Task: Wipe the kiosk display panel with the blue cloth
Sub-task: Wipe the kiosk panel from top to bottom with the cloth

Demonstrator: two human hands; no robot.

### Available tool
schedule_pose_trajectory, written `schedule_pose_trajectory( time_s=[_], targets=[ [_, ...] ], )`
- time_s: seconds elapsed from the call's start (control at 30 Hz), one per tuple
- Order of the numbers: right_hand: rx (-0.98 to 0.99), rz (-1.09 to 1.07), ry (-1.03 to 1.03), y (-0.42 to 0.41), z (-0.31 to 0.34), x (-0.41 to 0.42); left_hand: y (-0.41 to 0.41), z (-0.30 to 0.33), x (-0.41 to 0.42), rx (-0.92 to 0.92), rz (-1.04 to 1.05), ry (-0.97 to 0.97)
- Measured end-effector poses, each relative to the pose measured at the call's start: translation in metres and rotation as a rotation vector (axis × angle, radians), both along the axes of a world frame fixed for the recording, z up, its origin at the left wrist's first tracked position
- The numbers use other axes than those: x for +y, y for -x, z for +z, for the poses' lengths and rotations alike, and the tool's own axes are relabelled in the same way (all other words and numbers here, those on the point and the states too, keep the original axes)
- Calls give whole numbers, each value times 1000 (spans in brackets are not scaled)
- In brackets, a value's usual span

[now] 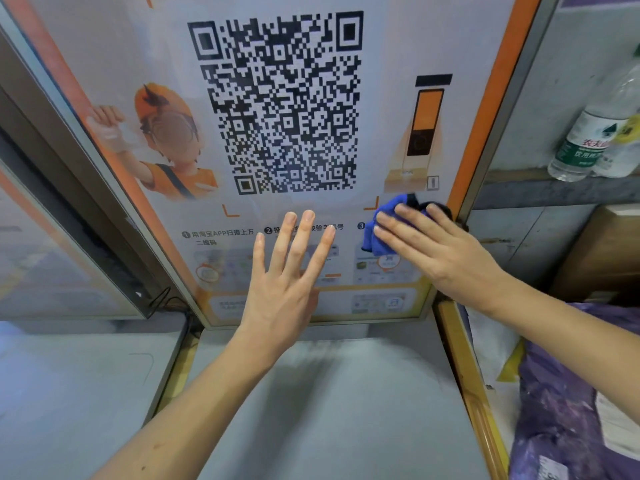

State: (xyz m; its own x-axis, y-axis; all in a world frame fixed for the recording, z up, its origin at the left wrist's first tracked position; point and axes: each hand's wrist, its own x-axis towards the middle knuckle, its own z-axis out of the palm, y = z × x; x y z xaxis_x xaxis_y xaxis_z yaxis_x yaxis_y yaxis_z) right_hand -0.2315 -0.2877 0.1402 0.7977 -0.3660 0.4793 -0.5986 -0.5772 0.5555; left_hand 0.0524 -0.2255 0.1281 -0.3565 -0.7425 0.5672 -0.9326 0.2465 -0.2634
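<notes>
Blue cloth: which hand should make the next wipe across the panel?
Right. The right hand already presses the blue cloth flat against the panel near its right edge. The left hand is bare, fingers spread.

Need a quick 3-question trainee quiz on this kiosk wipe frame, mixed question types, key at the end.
1. True or false: the left hand holds the blue cloth.
2. Where on the display panel is the cloth?
A. over the QR code
B. near the lower right edge, below the kiosk drawing
C. top left corner
3. Fill in: the right hand presses the cloth with ____ fingers.

Key: 1 false, the left hand is spread flat with nothing in it; 2 B; 3 straight.
</notes>
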Motion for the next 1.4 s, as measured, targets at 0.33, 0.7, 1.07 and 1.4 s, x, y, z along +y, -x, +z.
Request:
schedule_pose_trajectory(
  time_s=[0.33,0.7,1.07,1.4],
  targets=[
    [270,47,-55,19,-20,10,21,-4,-4,-18,-4,-22],
    [153,8,-32,34,-32,6,33,-25,-1,22,-36,-51],
    [-41,-35,-15,22,-29,4,21,-51,9,61,22,-91],
    [-36,-8,6,-8,-33,5,12,-50,18,98,41,-98]
  ],
)
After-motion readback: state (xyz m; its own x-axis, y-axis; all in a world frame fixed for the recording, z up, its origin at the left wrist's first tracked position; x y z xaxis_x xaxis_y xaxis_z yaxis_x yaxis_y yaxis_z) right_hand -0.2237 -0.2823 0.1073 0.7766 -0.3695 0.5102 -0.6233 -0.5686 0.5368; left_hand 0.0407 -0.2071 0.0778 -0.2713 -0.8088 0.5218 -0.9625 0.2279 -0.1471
